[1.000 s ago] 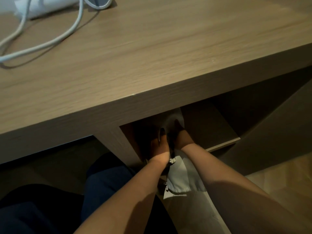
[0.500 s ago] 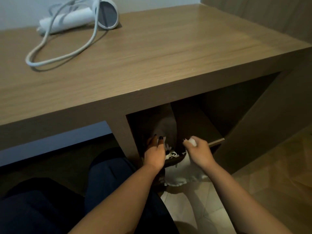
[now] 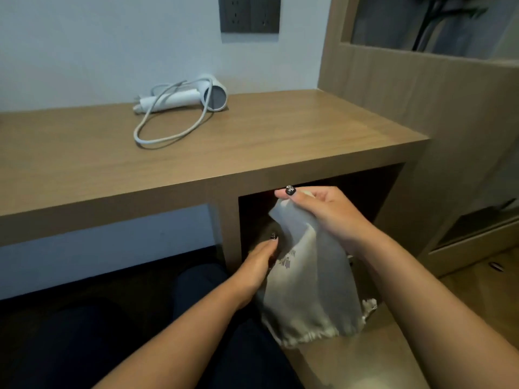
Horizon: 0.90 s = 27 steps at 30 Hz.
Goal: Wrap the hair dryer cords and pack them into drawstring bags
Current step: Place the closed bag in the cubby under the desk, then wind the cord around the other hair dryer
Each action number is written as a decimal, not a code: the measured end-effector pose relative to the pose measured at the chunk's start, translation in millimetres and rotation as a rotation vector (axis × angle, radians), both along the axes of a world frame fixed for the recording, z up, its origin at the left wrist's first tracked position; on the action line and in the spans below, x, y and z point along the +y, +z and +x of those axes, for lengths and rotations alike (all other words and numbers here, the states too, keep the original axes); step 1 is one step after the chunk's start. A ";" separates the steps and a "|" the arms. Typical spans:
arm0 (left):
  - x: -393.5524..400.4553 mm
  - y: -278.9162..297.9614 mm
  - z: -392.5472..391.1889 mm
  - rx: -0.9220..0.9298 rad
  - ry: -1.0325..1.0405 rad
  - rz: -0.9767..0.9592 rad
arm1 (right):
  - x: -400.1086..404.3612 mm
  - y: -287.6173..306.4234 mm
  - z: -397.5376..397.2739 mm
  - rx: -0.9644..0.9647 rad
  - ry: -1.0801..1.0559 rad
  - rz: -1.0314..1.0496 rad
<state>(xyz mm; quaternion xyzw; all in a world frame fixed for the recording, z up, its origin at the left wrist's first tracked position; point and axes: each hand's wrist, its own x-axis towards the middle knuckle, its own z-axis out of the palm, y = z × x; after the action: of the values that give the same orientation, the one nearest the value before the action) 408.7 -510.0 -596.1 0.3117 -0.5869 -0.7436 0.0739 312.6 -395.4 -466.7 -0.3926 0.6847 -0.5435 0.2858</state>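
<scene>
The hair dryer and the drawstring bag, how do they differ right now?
The hair dryer lies untouched on the desk with its cord loose; the drawstring bag hangs below desk level, held by the right hand and the left hand. The dryer is rigid, the bag limp cloth. Both are pale.

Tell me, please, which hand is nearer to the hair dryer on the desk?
The right hand, which grips the drawstring bag at the cubby opening below the desk edge. The left hand sits lower, against the bag's side, farther from the hair dryer.

Wooden desk [image 3: 280,141], dark wall sockets [image 3: 249,14]
</scene>
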 end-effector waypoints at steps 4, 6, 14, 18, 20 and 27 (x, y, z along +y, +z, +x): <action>8.8 47.6 31.0 0.125 -0.047 0.016 | -3.2 44.8 21.5 0.054 0.089 -0.121; 11.1 73.5 52.4 0.199 -0.039 -0.010 | -7.8 64.5 31.2 0.069 0.095 -0.191; -26.5 173.6 144.6 0.526 0.173 -0.109 | -54.6 100.6 68.7 0.190 0.002 -0.400; -62.7 201.9 181.4 0.566 0.356 -0.117 | -95.4 105.9 86.3 0.242 -0.063 -0.415; -78.9 214.2 192.2 0.593 0.450 -0.037 | -121.6 108.6 92.8 0.269 -0.176 -0.412; -174.9 234.2 203.3 0.557 0.816 0.131 | -190.4 74.1 142.6 0.778 -0.171 -0.490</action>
<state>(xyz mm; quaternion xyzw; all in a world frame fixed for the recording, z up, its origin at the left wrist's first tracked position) 612.0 -684.8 -362.0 0.3094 -0.3271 -0.7444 0.4931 455.2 -585.8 -392.6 -0.5653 0.6224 -0.5232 -0.1392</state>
